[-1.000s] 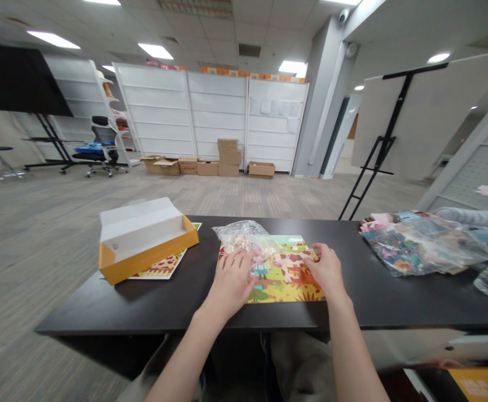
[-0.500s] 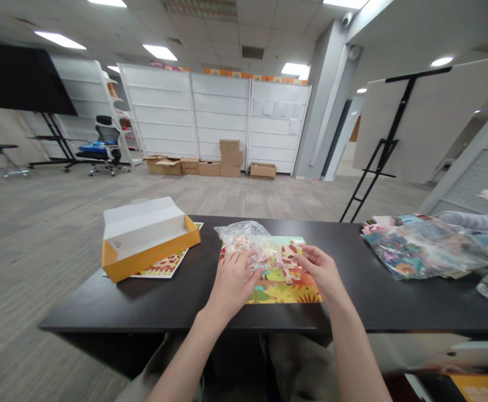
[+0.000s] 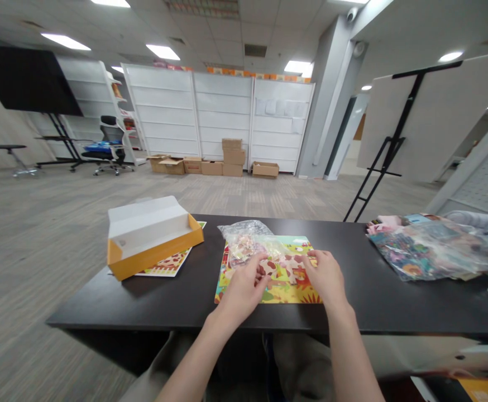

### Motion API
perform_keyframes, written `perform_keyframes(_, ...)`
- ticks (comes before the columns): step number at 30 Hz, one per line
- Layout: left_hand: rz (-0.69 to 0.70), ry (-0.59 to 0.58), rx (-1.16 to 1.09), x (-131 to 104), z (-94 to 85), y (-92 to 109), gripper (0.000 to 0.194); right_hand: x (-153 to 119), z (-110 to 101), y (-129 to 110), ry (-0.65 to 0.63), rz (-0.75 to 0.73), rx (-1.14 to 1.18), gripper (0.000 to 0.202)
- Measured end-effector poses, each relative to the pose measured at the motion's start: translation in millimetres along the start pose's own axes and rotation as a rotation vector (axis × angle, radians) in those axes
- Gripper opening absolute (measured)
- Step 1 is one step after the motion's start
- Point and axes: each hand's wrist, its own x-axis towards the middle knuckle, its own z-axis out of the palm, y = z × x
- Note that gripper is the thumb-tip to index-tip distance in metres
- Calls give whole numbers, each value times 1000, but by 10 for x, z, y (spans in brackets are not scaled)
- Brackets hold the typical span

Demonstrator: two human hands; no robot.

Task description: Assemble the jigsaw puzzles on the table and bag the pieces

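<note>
A colourful puzzle board (image 3: 227, 290) with a farm picture lies on the dark table. My left hand (image 3: 247, 285) is over its middle, thumb and forefinger apart around a brown-spotted patch of the picture. Whether a loose piece lies between them is hard to see. At the board's right side, my right hand (image 3: 326, 277) pinches what looks like a small puzzle piece (image 3: 313, 261), mostly covered by the fingers. Spotted cow pieces (image 3: 288, 268) show between the hands. A clear plastic bag (image 3: 247, 230) of loose pieces covers the board's upper left.
An orange and white box (image 3: 156, 245) stands open at the left, partly on a printed picture sheet (image 3: 169, 264). Bagged colourful items (image 3: 420, 251) lie at the table's right. Beyond the table (image 3: 143, 307) are an easel (image 3: 384, 151) and cardboard boxes (image 3: 232, 157).
My left hand has moved off the plastic bag, right and slightly down, uncovering the board's left part. My right hand has shifted slightly, its fingertips closer together. The view has turned a little left.
</note>
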Motion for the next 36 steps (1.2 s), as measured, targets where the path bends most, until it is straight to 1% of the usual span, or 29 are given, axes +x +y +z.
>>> perform_keyframes(2, 9, -36, 85, -19, 7, 20, 41, -8, 19, 44, -63, 0, -170, 41)
perform_keyframes(4, 8, -70, 143, -28, 17, 46, 42, -36, 49, 36, -130, -7, -243, 43)
perform_keyframes(8, 2, -95, 224, -26, 40, 69, 43, -57, 102, -2, -176, -6, -279, 41)
perform_keyframes(12, -6, -109, 252, -22, 36, 63, 47, 24, 139, 81, -160, 11, -237, 38)
perform_keyframes(14, -12, -117, 243, -24, 25, 69, 49, 71, 158, 146, -133, 35, -130, 33)
perform_keyframes(16, -17, -123, 229, -27, 14, 77, 50, 103, 171, 192, -110, 57, 44, 27)
perform_keyframes(19, -22, -119, 207, -32, 10, 68, 50, 114, 173, 204, -91, 78, 277, 23)
perform_keyframes(24, -42, -98, 149, -30, 34, -21, 48, 93, 111, 149, 41, 115, 412, 25)
perform_keyframes(26, -53, -80, 93, -16, 49, -59, 46, 81, 65, 123, 53, 122, 518, 29)
perform_keyframes(28, -85, -57, -10, 10, 64, -81, 43, 61, 10, 86, 12, 111, 692, 36)
perform_keyframes(30, -132, -33, -143, 41, 72, -81, 41, 28, -48, 33, -71, 85, 874, 43)
perform_keyframes(32, -169, -12, -272, 70, 71, -60, 40, -13, -94, -27, -149, 57, 1008, 44)
perform_keyframes(34, -197, -5, -384, 89, 61, -27, 41, -57, -115, -89, -219, 35, 1075, 42)
perform_keyframes(36, -221, -15, -477, 97, 47, 7, 45, -97, -101, -152, -316, 24, 1083, 42)
